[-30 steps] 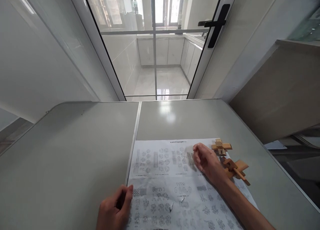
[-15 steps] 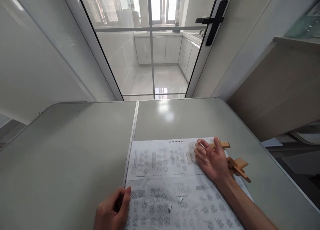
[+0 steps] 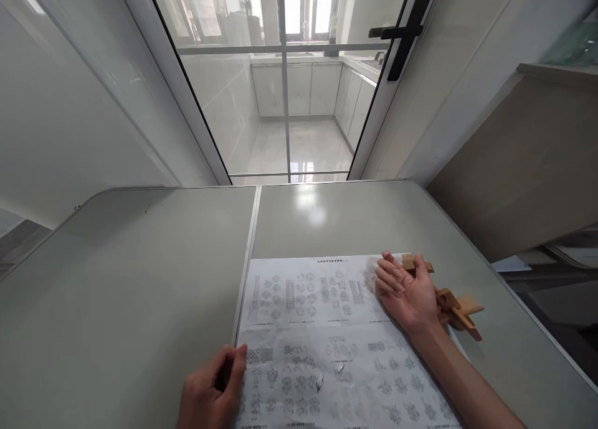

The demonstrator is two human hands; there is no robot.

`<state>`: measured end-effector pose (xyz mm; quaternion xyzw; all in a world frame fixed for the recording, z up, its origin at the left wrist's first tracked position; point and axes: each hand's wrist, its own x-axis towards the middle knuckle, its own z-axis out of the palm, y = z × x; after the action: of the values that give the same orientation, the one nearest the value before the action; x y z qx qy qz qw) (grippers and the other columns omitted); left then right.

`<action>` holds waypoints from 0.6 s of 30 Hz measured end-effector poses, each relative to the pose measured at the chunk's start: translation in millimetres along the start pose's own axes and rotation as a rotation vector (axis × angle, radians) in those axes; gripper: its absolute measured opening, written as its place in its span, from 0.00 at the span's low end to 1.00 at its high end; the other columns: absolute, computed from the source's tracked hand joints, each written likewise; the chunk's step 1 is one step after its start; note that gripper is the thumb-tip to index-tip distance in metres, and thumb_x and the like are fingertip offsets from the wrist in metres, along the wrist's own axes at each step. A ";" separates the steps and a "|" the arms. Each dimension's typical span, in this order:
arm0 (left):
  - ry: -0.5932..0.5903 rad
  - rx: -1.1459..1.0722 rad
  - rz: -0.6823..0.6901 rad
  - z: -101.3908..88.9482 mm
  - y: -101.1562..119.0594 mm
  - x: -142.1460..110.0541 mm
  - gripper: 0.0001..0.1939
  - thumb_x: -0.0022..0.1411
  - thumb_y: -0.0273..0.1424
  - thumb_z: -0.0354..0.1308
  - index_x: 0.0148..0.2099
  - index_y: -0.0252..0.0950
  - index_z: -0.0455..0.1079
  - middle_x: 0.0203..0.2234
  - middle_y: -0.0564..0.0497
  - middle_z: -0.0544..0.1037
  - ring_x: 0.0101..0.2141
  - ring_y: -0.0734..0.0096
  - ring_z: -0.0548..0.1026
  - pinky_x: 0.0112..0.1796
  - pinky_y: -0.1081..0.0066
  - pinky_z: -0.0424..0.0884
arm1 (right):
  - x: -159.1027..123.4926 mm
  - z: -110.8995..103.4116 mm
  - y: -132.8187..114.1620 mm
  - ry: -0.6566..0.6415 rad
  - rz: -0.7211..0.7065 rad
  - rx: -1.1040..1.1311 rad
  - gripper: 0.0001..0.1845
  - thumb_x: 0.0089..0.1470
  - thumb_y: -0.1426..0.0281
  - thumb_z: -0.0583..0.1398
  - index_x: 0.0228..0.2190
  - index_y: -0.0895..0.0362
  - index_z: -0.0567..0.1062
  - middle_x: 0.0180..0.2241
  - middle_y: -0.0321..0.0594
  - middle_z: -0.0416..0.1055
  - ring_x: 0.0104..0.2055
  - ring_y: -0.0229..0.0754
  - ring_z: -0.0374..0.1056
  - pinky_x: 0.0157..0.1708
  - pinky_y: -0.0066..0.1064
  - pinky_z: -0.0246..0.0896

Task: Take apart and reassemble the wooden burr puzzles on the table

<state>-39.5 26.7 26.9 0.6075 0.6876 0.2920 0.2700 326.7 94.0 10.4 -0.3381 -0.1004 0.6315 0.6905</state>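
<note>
A large printed paper sheet (image 3: 308, 329), covered in small line diagrams, lies flat on the table. My left hand (image 3: 212, 385) is at its left edge, with curled fingers and thumb closed on the paper's edge. Palm up, my right hand (image 3: 411, 292) rests over the sheet's upper right part, its fingers loosely bent and nothing seen in them. Against its back and outer side are wooden pieces: a small joined group (image 3: 460, 311) near the wrist and another notched wooden piece (image 3: 423, 266) behind the thumb, partly hidden by the hand.
The grey-green table (image 3: 140, 279) has a pale seam (image 3: 252, 223) running away from me. Beyond its far edge stands a glazed door with a black handle (image 3: 406, 35). To the right is a brown panel (image 3: 523, 161) with shelves holding papers below.
My right hand has slid right over the sheet, and the wooden group beside the wrist has shifted right with it. My left hand stays at the paper's edge. The view has shifted slightly.
</note>
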 end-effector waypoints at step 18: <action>0.026 0.081 0.089 3.7 -14.6 -2.4 0.25 0.70 0.49 0.56 0.26 0.38 0.70 0.17 0.57 0.67 0.19 0.75 0.64 0.23 0.79 0.62 | -20.7 8.6 35.7 -0.262 -0.104 -0.820 0.25 0.68 0.49 0.56 0.30 0.54 0.77 0.19 0.33 0.63 0.22 0.39 0.56 0.25 0.31 0.55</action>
<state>-46.5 23.3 13.7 0.6438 0.6747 0.2836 0.2232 289.4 76.6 1.7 -0.4959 -0.4469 0.5413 0.5112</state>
